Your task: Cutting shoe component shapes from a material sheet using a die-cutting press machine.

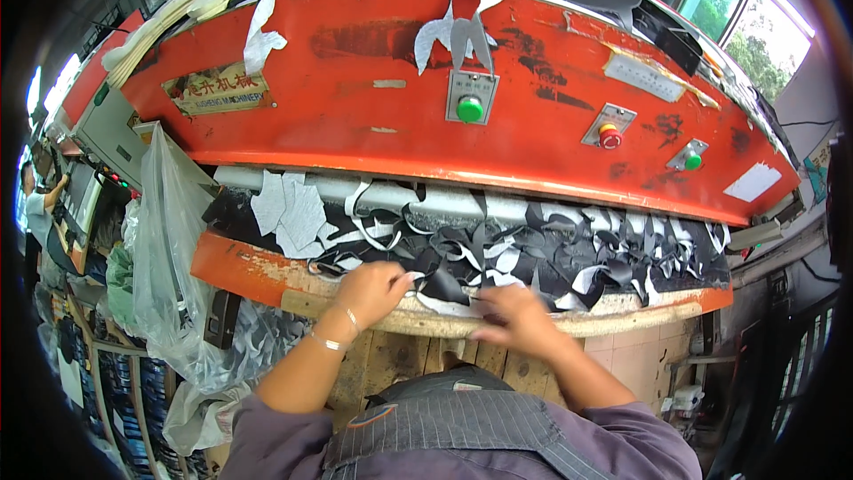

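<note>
My left hand (371, 292), with bracelets at the wrist, is at the front edge of the machine bed. Its fingers are curled in against a pale strip at the edge of a tangled heap of black-and-white sheet scraps (542, 253); a grip on the strip is not plain to see. My right hand (520, 318) hovers over the pale front rail (622, 322), its thumb apart from the fingers, which motion blurs somewhat. A larger black scrap with white edging (442, 286) lies between the hands. Grey-white cut pieces (291, 213) overlap on the bed's left end.
Above the bed spans a red machine beam (355, 116) with a green button (469, 108) and a red knob (609, 136). Scraps hang from its top. Clear plastic sheeting (169, 258) droops at the left. Another person (37, 204) stands far left. Wooden boards (391, 360) lie underfoot.
</note>
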The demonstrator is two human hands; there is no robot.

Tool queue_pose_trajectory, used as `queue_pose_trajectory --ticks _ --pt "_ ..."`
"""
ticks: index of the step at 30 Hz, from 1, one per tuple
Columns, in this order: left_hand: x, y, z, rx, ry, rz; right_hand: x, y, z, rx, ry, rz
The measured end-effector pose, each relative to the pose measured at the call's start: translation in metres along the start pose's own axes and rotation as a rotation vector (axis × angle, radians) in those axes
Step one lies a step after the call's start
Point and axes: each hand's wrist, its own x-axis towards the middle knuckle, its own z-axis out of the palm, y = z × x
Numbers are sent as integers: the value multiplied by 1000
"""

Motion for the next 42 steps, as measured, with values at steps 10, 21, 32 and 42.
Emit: queue_pose_trajectory --ticks 10,21,32,42 --pt "-42 -21 46 232 297 54 19 -37 70 -216 12 60" --pt "42 -65 -10 -866 -47 -314 192 7 3 -41 90 97" --pt "175 -122 -12 -1088 -25 -203 294 64 35 40 -64 244" --pt "142 -84 -16 -457 -257 -120 259 65 10 426 -72 419"
